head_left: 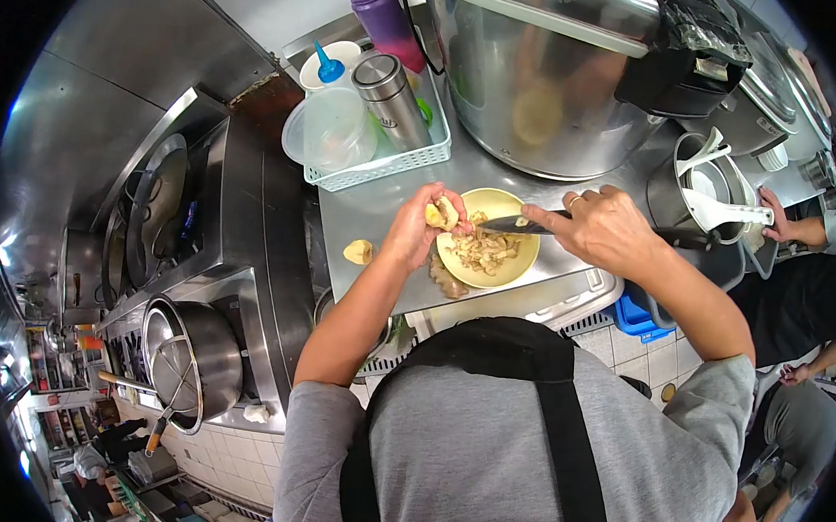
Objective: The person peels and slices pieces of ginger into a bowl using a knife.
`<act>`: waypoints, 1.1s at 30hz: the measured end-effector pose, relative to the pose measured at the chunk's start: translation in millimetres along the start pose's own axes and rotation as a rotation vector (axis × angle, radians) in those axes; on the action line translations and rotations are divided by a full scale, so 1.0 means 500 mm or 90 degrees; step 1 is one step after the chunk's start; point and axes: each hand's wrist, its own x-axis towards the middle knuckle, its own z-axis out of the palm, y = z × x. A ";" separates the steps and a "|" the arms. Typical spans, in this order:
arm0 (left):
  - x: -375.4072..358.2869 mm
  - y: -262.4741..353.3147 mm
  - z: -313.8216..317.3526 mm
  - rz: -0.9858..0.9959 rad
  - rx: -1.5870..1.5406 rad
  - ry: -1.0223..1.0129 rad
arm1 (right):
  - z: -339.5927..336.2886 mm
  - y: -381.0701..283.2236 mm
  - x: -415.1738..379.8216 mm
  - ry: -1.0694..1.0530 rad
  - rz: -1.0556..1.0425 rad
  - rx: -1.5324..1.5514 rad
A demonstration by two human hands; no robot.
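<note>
My left hand [415,228] is closed around a peeled yellow piece of ginger [442,213], held at the left rim of a pale yellow bowl [529,257]. A knife [514,225] is gripped in my right hand [609,228], its blade pointing left over the bowl towards the ginger. Inside the bowl lie many brownish-yellow scraps [485,250], which look like ginger peel. Unpeeled ginger [447,280] rests on the counter against the bowl's lower left side. Another peeled yellow piece [358,251] sits apart, left of my left forearm.
Behind the bowl stands a large steel cooker [539,107] on the steel counter [364,211]. A light green basket [385,168] holds a steel flask [391,99] and plastic containers. At right, another person's hand [775,215] is beside a pot [668,184]. Steel pots [209,363] stand lower left.
</note>
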 end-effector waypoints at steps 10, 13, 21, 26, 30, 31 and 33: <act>-0.035 -0.037 0.014 0.041 -0.330 0.060 | 0.127 -0.101 -0.049 -0.250 0.350 1.139; -0.047 -0.040 0.045 0.072 -0.376 0.106 | 0.121 -0.146 -0.031 -0.245 0.351 1.265; -0.058 -0.044 0.042 0.081 -0.427 0.072 | 0.098 -0.172 -0.007 -0.223 0.393 1.292; -0.060 -0.042 0.051 0.097 -0.391 0.122 | 0.112 -0.175 -0.006 -0.230 0.384 1.293; -0.061 -0.053 0.048 0.126 -0.363 0.116 | 0.113 -0.182 0.000 -0.224 0.387 1.307; -0.062 -0.053 0.048 0.129 -0.365 0.114 | 0.111 -0.184 0.003 -0.223 0.387 1.308; -0.063 -0.053 0.046 0.126 -0.365 0.117 | 0.109 -0.187 0.007 -0.226 0.385 1.310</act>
